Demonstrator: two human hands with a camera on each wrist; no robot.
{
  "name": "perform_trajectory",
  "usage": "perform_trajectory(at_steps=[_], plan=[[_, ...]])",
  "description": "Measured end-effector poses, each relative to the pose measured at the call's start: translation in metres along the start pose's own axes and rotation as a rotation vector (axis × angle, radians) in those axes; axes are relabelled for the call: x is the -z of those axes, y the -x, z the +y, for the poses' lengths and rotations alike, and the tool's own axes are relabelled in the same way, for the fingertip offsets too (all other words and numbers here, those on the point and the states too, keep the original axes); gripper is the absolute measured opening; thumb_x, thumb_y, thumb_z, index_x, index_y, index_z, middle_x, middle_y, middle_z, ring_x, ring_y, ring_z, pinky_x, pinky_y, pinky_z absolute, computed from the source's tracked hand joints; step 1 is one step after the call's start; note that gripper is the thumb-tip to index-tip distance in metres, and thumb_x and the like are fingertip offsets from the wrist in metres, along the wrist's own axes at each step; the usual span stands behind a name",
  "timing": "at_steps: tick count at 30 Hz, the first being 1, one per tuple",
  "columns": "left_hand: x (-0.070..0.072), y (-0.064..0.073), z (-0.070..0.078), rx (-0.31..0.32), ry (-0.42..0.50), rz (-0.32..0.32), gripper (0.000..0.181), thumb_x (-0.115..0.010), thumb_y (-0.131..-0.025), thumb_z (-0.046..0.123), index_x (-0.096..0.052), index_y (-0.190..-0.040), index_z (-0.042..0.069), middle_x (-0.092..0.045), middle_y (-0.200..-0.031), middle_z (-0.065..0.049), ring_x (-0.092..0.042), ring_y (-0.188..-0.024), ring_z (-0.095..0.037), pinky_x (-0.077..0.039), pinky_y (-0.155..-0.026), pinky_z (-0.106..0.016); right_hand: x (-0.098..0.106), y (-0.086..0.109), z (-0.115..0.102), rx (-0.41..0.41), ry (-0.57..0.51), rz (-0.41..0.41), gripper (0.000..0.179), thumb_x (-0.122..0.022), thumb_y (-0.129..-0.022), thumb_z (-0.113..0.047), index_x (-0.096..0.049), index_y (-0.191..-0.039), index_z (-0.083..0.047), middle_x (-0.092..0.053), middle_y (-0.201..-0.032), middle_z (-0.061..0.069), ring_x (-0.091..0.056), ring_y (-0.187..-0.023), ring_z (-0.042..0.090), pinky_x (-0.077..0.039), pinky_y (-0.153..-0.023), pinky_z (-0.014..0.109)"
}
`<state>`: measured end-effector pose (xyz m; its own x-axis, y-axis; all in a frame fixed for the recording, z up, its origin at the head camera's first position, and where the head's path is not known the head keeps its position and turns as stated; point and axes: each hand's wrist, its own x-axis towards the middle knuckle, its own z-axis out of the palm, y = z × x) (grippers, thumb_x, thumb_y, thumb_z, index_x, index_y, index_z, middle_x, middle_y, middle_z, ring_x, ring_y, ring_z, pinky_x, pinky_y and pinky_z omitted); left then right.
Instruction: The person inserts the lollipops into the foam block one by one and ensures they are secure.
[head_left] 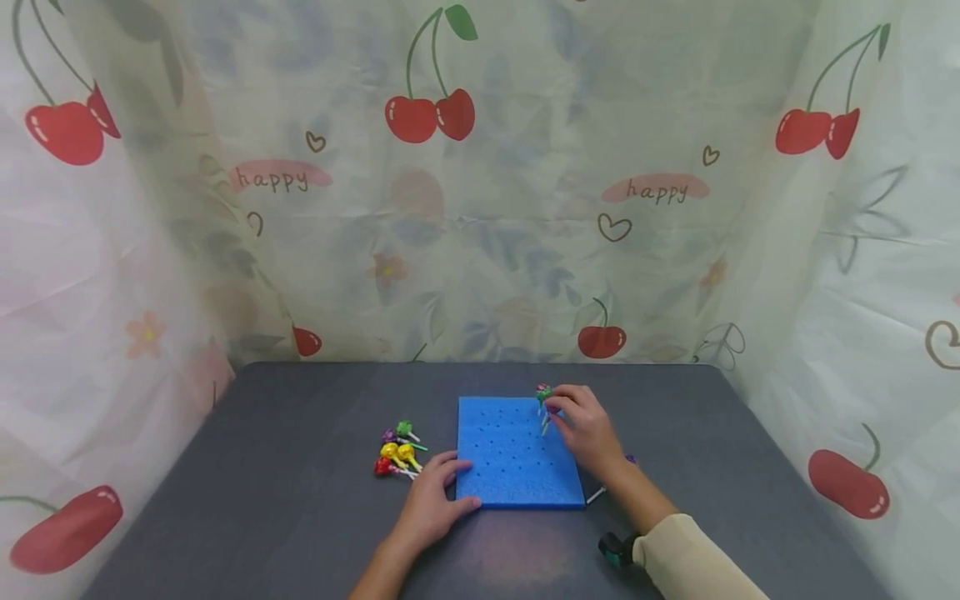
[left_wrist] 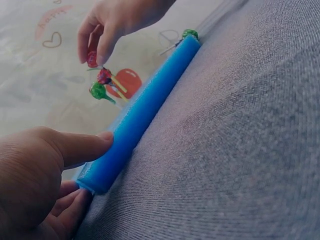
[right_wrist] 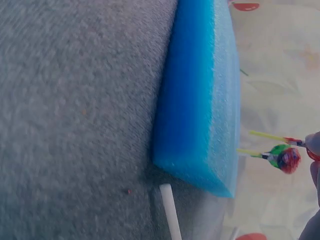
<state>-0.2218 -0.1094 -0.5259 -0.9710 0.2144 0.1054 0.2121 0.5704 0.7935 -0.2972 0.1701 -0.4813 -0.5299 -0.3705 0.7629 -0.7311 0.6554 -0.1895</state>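
A blue foam board [head_left: 517, 483] with rows of small holes lies on the dark table. My left hand [head_left: 435, 498] holds its front left corner, thumb at the front edge and fingers along the left side. Over the board's back right part, my right hand [head_left: 588, 425] pinches a lollipop with a yellow stick [right_wrist: 267, 136], its stick end apart from the foam. The fingers partly hide its reddish head. Beside it, a red and green lollipop [right_wrist: 286, 159] stands upright in the board. The left wrist view also has a green lollipop [left_wrist: 98, 91] there.
Left of the board lies a loose group of lollipops with red, yellow [head_left: 406, 452], purple and green [head_left: 405, 427] heads. A white stick [head_left: 596, 496] lies by the front right corner. A purple head [head_left: 631, 458] shows behind the right wrist. Patterned curtains surround the table.
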Motion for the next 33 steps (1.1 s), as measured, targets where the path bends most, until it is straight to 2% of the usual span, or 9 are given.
perform_trajectory(at_steps=[11, 19, 24, 33], plan=[[0.000, 0.001, 0.002, 0.001, 0.018, 0.004, 0.048, -0.081, -0.081, 0.026, -0.065, -0.124, 0.013, -0.048, -0.138, -0.016, -0.056, -0.117, -0.033, -0.049, -0.094, -0.046, -0.013, 0.002, 0.000, 0.029, 0.005, -0.013, 0.029, -0.082, -0.071, 0.007, -0.071, -0.096, -0.002, -0.063, -0.105, 0.013, -0.056, -0.099, 0.023, -0.055, -0.080, 0.039], [0.001, 0.002, 0.001, -0.027, 0.011, 0.007, 0.048, -0.082, -0.079, 0.025, -0.065, -0.121, 0.009, -0.049, -0.136, -0.018, -0.056, -0.117, -0.034, -0.047, -0.095, -0.047, -0.013, 0.003, 0.000, 0.059, 0.002, -0.027, 0.028, -0.081, -0.072, 0.007, -0.072, -0.096, -0.004, -0.065, -0.104, 0.010, -0.057, -0.099, 0.024, -0.055, -0.080, 0.040], [0.002, 0.002, 0.002, -0.016, 0.010, 0.003, 0.048, -0.082, -0.080, 0.026, -0.065, -0.122, 0.010, -0.049, -0.137, -0.018, -0.054, -0.119, -0.035, -0.047, -0.095, -0.048, -0.011, 0.003, 0.000, 0.069, -0.021, -0.024, 0.029, -0.082, -0.071, 0.006, -0.072, -0.096, -0.004, -0.066, -0.102, 0.007, -0.057, -0.097, 0.021, -0.054, -0.079, 0.038], [0.000, 0.001, 0.001, -0.016, 0.002, 0.003, 0.048, -0.082, -0.080, 0.026, -0.065, -0.123, 0.011, -0.048, -0.137, -0.017, -0.050, -0.122, -0.036, -0.046, -0.096, -0.048, -0.007, -0.001, -0.004, -0.018, -0.048, -0.058, 0.036, -0.083, -0.073, 0.002, -0.069, -0.105, -0.006, -0.067, -0.096, 0.001, -0.058, -0.095, 0.017, -0.054, -0.079, 0.035]])
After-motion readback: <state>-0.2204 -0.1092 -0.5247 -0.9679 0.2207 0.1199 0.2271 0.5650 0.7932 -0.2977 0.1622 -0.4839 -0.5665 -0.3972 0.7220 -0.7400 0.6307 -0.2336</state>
